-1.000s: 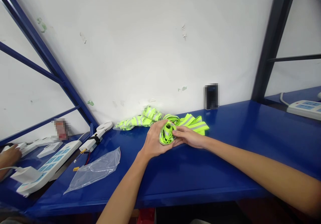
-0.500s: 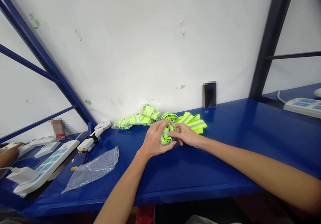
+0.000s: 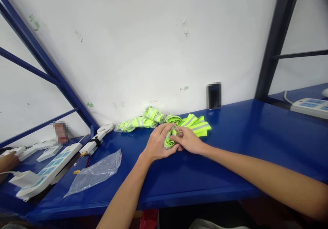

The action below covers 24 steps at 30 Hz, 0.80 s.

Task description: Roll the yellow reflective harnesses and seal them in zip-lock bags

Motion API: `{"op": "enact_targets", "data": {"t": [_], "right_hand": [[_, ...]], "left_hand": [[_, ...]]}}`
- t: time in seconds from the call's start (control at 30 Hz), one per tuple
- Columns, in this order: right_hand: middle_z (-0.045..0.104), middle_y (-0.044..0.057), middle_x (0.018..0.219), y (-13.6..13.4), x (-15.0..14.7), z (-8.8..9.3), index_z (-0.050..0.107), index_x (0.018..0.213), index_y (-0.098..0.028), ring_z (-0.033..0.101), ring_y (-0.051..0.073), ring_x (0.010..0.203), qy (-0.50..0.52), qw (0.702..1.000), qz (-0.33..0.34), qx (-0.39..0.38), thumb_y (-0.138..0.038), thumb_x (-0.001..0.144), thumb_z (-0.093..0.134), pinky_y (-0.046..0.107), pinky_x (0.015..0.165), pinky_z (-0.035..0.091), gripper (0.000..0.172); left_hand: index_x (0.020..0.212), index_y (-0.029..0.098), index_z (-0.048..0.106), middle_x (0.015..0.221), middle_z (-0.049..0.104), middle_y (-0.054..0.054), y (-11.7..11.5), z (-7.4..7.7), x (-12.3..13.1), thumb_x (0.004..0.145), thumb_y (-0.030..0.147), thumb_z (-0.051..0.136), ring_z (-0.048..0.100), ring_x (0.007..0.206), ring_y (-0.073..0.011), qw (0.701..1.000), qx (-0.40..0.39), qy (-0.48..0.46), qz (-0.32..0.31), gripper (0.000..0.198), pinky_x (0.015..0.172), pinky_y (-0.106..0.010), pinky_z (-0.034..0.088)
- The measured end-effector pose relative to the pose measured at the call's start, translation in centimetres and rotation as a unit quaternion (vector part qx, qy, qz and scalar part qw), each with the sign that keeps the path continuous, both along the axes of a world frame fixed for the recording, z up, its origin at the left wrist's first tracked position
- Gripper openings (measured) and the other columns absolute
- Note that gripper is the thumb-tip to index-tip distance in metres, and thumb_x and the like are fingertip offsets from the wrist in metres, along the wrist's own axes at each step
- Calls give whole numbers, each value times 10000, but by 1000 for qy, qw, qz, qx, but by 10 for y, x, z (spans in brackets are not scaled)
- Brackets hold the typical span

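Both my hands meet over a rolled bundle of neon-yellow reflective strap (image 3: 169,139) on the blue shelf (image 3: 230,160). My left hand (image 3: 157,143) cups the bundle from the left, fingers wrapped round it. My right hand (image 3: 188,140) pinches its top edge from the right, thumb and fingers pressed on the strap. Just behind lie folded reflective straps (image 3: 197,123) and a heap of bagged straps (image 3: 139,120) against the wall.
A clear plastic bag (image 3: 96,172) lies at front left. Beyond it are a small white fan (image 3: 96,140) with wires and white power strips (image 3: 48,169). Another person's hand (image 3: 7,160) shows at far left. A dark object (image 3: 214,95) leans on the wall; another power strip (image 3: 310,106) sits at right.
My hands have closed in tighter on the bundle, and my right fingers have shifted from its side onto its top. The other person's hand has drawn back a little.
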State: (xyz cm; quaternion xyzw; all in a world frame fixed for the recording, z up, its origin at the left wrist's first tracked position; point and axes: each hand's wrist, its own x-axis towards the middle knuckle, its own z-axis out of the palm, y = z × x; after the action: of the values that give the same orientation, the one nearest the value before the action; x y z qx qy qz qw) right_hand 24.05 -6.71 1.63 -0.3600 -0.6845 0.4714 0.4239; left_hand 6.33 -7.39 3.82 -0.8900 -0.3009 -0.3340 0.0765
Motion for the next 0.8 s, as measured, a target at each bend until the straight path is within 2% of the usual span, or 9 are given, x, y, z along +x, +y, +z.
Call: {"op": "enact_targets", "data": {"t": [0.1,0.23,0.3,0.37,0.47,0.57,0.63,0.7,0.8], "right_hand": [[615,-13,579,1,3,2,569,808,-191,604,165,468,-46,997,-11,53,-421,843,600,261,462,451,234],[617,14,616,4,10,8,531,674,-189,590,164,564,-153,972,-65,167,-412,915,493,260,538,412,330],[602,18,595,6,12,9,503,644,-189,576,159,553,-191,962,-77,181,-426,925,476,260,544,406,369],[593,14,567,7,11,8,500,666,-189,571,151,492,-177,973,-59,137,-456,934,456,255,501,417,381],[618,23,583,8,7,3,508,751,-187,596,154,447,-81,997,-1,-4,-513,943,407,247,418,458,392],[669,43,689,7,6,2,509,855,-191,662,173,545,3,991,73,-115,-572,906,467,266,448,540,387],[697,51,778,5,8,3,509,959,-196,694,188,645,22,983,124,-133,-564,840,595,283,503,579,396],[712,66,837,4,10,5,520,1026,-184,706,201,724,16,980,160,-116,-508,769,705,294,556,597,453],[712,70,788,4,8,3,582,974,-144,703,208,722,-9,985,155,-70,-438,728,741,289,558,590,415]], "left_hand": [[1387,212,367,1315,541,-119,0,2,-1,782,390,636,524,1220,-258,1000,-27,0,-12,686,1060,-400,422],[1407,213,344,1334,531,-113,2,3,-4,777,422,646,521,1226,-260,999,-48,5,-15,729,1062,-392,411],[1417,216,336,1346,524,-116,4,3,-5,771,460,651,516,1232,-268,998,-58,5,-6,759,1062,-396,405],[1427,220,328,1361,514,-120,6,2,-7,760,508,656,510,1240,-279,998,-70,5,5,797,1059,-402,402],[1440,225,321,1383,498,-123,7,0,-9,771,559,625,500,1246,-291,996,-86,2,7,808,1051,-410,396],[1445,214,324,1386,494,-130,7,-1,-11,837,594,512,495,1240,-298,995,-93,-12,-17,741,1044,-421,384],[1445,207,330,1382,495,-134,6,0,-11,874,601,436,494,1234,-299,994,-96,-22,-43,702,1043,-422,377],[1443,205,339,1377,495,-135,5,1,-11,893,586,405,491,1233,-297,993,-97,-19,-59,672,1048,-420,369],[1430,199,367,1341,516,-139,3,1,-9,907,561,387,500,1207,-290,994,-95,-1,-54,637,1039,-416,371]]}}
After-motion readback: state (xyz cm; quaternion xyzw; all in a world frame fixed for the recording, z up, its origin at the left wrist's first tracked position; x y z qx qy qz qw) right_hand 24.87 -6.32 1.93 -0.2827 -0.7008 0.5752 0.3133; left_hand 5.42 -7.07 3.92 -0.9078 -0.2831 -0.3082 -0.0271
